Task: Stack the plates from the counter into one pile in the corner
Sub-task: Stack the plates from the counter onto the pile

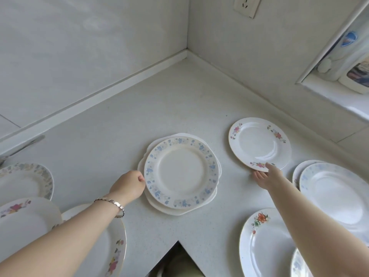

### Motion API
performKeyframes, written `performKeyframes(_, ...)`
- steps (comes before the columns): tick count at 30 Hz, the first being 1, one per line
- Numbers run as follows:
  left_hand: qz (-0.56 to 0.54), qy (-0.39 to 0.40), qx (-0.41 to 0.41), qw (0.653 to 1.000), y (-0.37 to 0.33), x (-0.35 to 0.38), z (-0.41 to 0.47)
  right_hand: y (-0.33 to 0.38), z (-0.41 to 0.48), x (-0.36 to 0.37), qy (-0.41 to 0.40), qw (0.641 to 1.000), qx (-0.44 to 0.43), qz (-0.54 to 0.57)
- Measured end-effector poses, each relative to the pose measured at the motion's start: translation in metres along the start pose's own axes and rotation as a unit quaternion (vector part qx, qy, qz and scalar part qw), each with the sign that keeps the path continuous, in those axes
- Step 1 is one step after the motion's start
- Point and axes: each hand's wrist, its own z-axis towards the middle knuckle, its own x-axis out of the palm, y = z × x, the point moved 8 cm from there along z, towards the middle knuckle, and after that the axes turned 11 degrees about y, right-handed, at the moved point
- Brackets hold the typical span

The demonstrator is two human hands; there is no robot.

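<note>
2 hands at plate rims, white bench point(139, 116).
Left hand point(129, 185) fingers curled on left rim of round blue-flowered china plate point(180, 171); right hand point(267, 176) fingers clamp near rim of round pink-flowered china plate point(259, 143).

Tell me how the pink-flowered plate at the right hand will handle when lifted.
The pink-flowered plate looks like glazed ceramic: probably rigid, and likely to chip if knocked against the counter. Its gloss suggests it could slip, since the right hand pinches only the near rim. Being flat, it should not roll.

No wording is legible; the blue badge point(348, 38) on the bottle point(337, 56) at right is blurred.
</note>
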Motion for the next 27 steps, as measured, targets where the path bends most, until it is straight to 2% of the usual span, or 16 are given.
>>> performKeyframes(5, -0.012, -0.002, -0.005, 1.0, -0.001, 0.001, 0.002, 0.001, 0.018, 0.0, 0.008, 0.999, -0.017, 0.034)
performKeyframes(12, -0.019, 0.002, -0.007, 1.0, 0.011, 0.0, -0.003, 0.011, -0.006, 0.008, 0.112, 0.989, -0.082, 0.049)
performKeyframes(18, -0.047, 0.001, -0.008, 0.999, 0.031, -0.002, -0.006, -0.015, -0.058, 0.016, 0.211, 0.97, -0.074, -0.091)
performKeyframes(27, -0.063, -0.008, -0.01, 0.998, 0.065, -0.006, -0.021, -0.11, -0.081, 0.033, 0.252, 0.951, 0.0, -0.18)
